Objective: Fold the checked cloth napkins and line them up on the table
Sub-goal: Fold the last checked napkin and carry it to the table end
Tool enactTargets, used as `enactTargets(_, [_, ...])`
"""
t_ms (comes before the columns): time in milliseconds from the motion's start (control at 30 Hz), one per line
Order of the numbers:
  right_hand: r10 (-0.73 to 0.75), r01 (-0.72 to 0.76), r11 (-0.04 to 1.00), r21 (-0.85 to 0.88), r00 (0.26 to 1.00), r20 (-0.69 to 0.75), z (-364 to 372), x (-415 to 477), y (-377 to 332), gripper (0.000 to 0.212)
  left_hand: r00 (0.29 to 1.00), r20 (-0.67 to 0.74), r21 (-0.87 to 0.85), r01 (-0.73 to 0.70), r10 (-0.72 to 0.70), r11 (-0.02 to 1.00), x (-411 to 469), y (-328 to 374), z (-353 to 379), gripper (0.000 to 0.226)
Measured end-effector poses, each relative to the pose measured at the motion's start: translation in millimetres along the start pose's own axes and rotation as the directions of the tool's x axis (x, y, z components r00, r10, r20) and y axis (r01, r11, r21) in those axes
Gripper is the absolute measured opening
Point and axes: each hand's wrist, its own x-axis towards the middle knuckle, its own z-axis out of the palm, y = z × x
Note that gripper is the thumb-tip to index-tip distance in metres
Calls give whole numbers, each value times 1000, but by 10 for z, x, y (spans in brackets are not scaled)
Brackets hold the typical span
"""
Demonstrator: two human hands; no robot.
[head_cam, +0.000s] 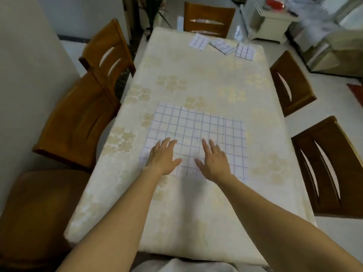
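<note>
Napkin (198,128) flat on table (206,75) under left hand (164,157) and right hand (213,161)

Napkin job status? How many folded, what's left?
Done: three lie folded at the far end of the table: left folded napkin, middle folded napkin (skewed), right folded napkin. In hand: a fourth napkin lies spread out, left hand and right hand flat on its near part. Left: fold it, add it to the row, straighten the middle one. No other unfolded napkins show.
</note>
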Motion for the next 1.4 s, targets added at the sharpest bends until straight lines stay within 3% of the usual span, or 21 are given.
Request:
enactTargets(167, [103,-103,995,-5,984,146,578,34,457,81,991,101,147,74,-89,986,465,-91,567,90])
enactTargets(333, [84,-85,996,1,988,128,756,-51,617,77,990,130,276,19,-57,961,412,-237,833,87])
enactTargets(733, [61,-59,998,-26,996,72,843,-322,709,66,991,71,257,90,-111,962,-17,-146,1137,94])
enactTargets(833, [57,-56,998,-10,997,60,784,-307,803,65,992,31,174,113,-120,978,-69,-8,1119,89])
enactTargets(967, [125,-127,992,-20,990,-71,637,-50,788,67,988,-157,198,23,8,980,137,124,948,72])
enactTargets(1267, [-48,47,999,-26,998,-46,484,903,481,66,994,-20,346,-95,109,933,1268,191,777,68])
enactTargets(1400, [-86,86,995,-41,996,-9,566,964,638,65,989,-63,387,-101,136,916,1336,-111,838,67])
